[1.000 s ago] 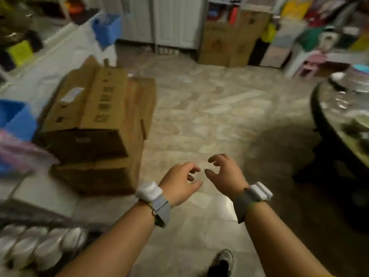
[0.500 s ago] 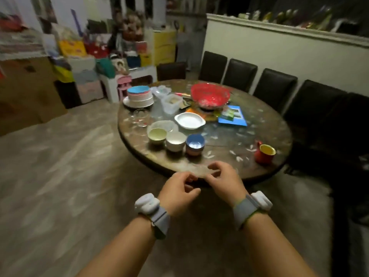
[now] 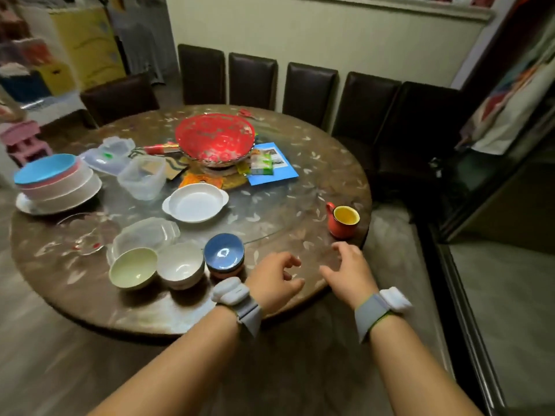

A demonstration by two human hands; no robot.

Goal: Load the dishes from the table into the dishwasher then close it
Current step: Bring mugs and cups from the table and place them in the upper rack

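A round table (image 3: 300,181) filled the view, with dark chairs (image 3: 310,91) along its far side. At its far left stood a stack of plates (image 3: 57,184), the top one blue. Right of it were clear tubs (image 3: 141,177), a white dish (image 3: 195,204) with side handles and a red basket (image 3: 214,139). Near the front edge sat three small bowls in a row: green (image 3: 133,267), white (image 3: 180,264) and blue (image 3: 223,255). These looked like glazed ceramic, probably slippery and breakable, best taken by the rim or cupped underneath. The left hand (image 3: 276,280) hovered just right of the blue bowl, fingers loosely curled, holding nothing. The right hand (image 3: 348,271) hovered beside it, equally relaxed and empty, near a red mug (image 3: 342,222). No dishwasher was in sight.
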